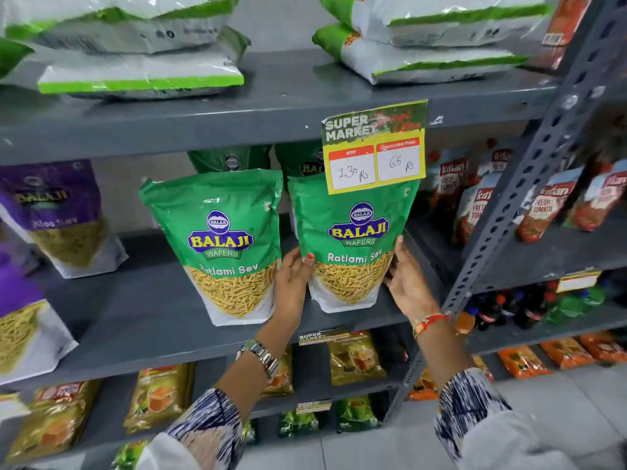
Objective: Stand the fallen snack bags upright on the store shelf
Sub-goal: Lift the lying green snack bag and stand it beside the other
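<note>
Two green Balaji Ratlami Sev bags stand upright side by side on the grey middle shelf (142,313). The right green bag (353,239) is held between both hands: my left hand (293,283) presses its left edge with the thumb on the front, and my right hand (405,279) cups its right edge. The left green bag (220,245) stands free, just left of my left hand. Behind them two more green bags (230,161) show their tops. Purple Balaji bags (57,212) stand at the far left.
A yellow price sign (373,147) hangs from the upper shelf edge over the right bag's top. White and green packs lie above. Ketchup pouches (543,208) fill the neighbouring rack past a slotted steel post (502,225). Tea packets line the lower shelves.
</note>
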{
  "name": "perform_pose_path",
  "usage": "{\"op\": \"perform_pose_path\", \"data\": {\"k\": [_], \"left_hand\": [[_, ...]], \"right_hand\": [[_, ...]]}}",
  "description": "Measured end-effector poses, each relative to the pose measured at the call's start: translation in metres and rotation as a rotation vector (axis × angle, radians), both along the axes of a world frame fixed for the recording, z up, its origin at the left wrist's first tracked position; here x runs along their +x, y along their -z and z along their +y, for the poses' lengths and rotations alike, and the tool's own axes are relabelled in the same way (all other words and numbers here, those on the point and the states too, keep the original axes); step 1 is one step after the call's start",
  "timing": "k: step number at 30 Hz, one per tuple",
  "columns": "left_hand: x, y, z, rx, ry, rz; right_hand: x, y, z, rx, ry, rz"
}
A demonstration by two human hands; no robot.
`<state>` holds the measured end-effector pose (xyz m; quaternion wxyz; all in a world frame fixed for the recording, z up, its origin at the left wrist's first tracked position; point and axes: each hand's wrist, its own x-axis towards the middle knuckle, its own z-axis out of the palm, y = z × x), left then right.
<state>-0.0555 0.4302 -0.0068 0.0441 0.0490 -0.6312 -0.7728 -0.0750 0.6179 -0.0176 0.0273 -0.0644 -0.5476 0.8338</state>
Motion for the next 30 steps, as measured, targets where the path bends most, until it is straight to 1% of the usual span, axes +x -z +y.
{"op": "perform_pose_path", "data": {"k": [3, 4, 10, 16, 20, 22, 24, 26, 27, 28, 30], "left_hand": [[0.003, 0.006, 0.005, -0.056, 0.128, -0.104], [0.003, 0.008, 0.006, -0.060, 0.145, -0.107], [0.014, 0.011, 0.004, -0.025, 0.151, -0.062], [0.013, 0.013, 0.002, -0.011, 0.161, -0.077], [0.011, 0.014, 0.003, -0.029, 0.147, -0.080], [0.016, 0.017, 0.004, -0.054, 0.107, -0.050], [0.029, 0.024, 0.003, -0.067, 0.044, 0.000], [0.047, 0.036, -0.003, -0.118, -0.042, 0.026], [0.056, 0.041, -0.007, -0.135, -0.078, 0.019], [0.063, 0.047, -0.015, -0.131, -0.116, 0.013], [0.074, 0.053, -0.035, -0.126, -0.242, 0.026]], "right_hand": [[0.006, 0.002, -0.009, 0.074, -0.056, -0.034], [0.007, 0.002, -0.012, 0.083, -0.061, -0.038], [0.010, 0.007, -0.017, 0.078, -0.055, -0.023], [0.009, 0.012, -0.023, -0.032, -0.027, 0.006], [0.007, 0.016, -0.021, -0.025, -0.012, 0.006], [0.011, 0.018, -0.023, 0.007, 0.078, -0.012], [0.019, 0.024, -0.029, 0.024, 0.294, -0.050], [0.034, 0.035, -0.039, 0.024, 0.530, -0.073], [0.043, 0.040, -0.047, 0.027, 0.594, -0.061], [0.053, 0.045, -0.059, 0.035, 0.613, -0.048], [0.072, 0.052, -0.086, 0.072, 0.550, -0.018]]}}
